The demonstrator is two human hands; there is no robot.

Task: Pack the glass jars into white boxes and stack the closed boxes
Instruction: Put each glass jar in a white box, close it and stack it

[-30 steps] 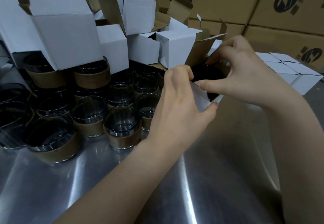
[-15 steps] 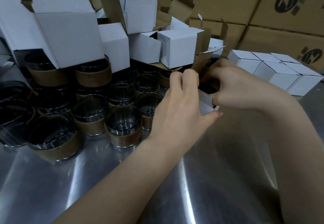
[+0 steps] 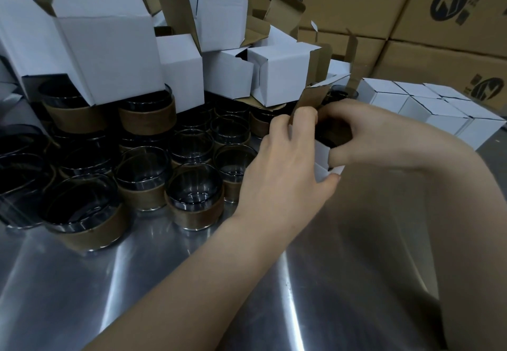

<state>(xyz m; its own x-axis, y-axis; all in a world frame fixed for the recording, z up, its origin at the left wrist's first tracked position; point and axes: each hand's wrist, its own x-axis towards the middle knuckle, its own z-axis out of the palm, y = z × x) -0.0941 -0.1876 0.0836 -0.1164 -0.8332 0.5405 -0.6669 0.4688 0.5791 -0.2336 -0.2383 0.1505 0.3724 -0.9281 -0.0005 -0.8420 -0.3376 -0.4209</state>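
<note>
Beside glass jars (image 3: 194,186), cubic cardboard box (image 3: 321,155)

A stainless-steel table (image 3: 192,295) with a bright, reflective top is seen across the lower part of the view. On its left half a dense cluster of glass jars (image 3: 194,199), each wrapped with a brown band, is set upright, jar touching jar, in several rows. Towards the far right edge a block of closed white boxes (image 3: 428,109) is placed side by side, well apart from the jars. Between the two groups a white box (image 3: 321,155) with open flaps is gripped by the left hand (image 3: 285,169) and the right hand (image 3: 365,136); whether its base rests on the surface cannot be told.
</note>
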